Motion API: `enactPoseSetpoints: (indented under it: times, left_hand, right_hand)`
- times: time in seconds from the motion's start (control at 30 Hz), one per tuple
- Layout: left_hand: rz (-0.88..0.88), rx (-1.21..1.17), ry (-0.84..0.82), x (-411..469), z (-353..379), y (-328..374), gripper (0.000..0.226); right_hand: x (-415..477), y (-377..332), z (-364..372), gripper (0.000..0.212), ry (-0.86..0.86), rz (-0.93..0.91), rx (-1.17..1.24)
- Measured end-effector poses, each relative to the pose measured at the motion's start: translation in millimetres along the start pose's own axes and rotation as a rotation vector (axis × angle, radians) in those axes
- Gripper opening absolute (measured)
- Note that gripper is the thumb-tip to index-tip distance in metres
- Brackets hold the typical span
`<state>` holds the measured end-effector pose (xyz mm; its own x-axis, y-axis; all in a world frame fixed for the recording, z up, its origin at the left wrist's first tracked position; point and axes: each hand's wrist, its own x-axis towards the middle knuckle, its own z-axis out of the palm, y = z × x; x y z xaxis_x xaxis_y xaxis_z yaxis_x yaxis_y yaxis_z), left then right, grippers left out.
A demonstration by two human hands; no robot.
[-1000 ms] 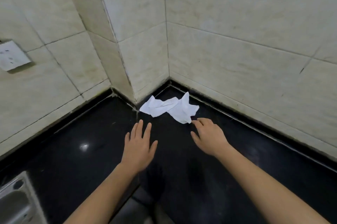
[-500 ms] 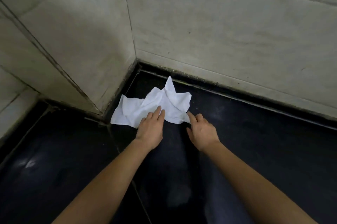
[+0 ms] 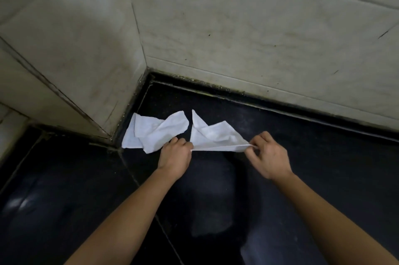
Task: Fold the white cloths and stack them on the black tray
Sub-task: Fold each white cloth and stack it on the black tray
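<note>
Two white cloths lie on the black countertop (image 3: 302, 178) in the far corner where the tiled walls (image 3: 237, 27) meet. The right cloth (image 3: 213, 135) is stretched along its near edge between both hands. The left hand (image 3: 176, 156) has fingers curled, clamping that cloth's near-left corner; the right hand (image 3: 268, 155) pinches the near-right corner between thumb and fingertips, other fingers loosely curled. The cloth's far part sits rumpled on the counter, one point sticking up toward the far wall. The left cloth (image 3: 155, 132) lies crumpled just beside it, against the left wall's base (not held, a narrow gap between the two).
</note>
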<state>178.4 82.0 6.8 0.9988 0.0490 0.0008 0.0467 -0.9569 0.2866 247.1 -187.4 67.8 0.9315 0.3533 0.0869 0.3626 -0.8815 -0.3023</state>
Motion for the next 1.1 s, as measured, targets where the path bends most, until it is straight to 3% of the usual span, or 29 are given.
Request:
enactPoseSetpoints:
  times: [0.1,0.23,0.33,0.53,0.8,0.97,1.1]
  left_hand:
    - [-0.025,-0.093,0.072,-8.8,-21.0,21.0,0.005]
    - [-0.047,-0.183,0.196,-21.1,-55.3,48.0,0.015]
    - [-0.044,-0.239,0.296,-34.5,-86.9,74.9,0.02]
    - [-0.321,-0.518,0.454,-44.3,-133.0,94.9,0.02]
    - [-0.59,-0.819,0.422,-44.2,-123.6,91.6,0.026]
    - [-0.476,-0.688,0.575,-42.8,-125.7,92.4,0.018]
    - [-0.316,-0.46,0.56,-67.3,-107.6,95.3,0.014]
  right_hand:
    - [3.5,10.8,-21.5,0.033,0.054,0.052,0.036]
    - [12.0,14.1,-52.8,0.01,0.107,0.061,0.202]
    - [14.9,16.4,-84.9,0.009,0.142,0.013,0.377]
    - [25.0,10.3,-113.4,0.008,0.144,-0.073,0.61]
    - [34.8,9.5,-95.8,0.007,-0.029,-0.113,0.61]
    - [33.6,4.9,-95.2,0.011,0.046,-0.157,0.578]
    - [7.4,19.0,-82.9,0.012,0.05,-0.222,0.495]
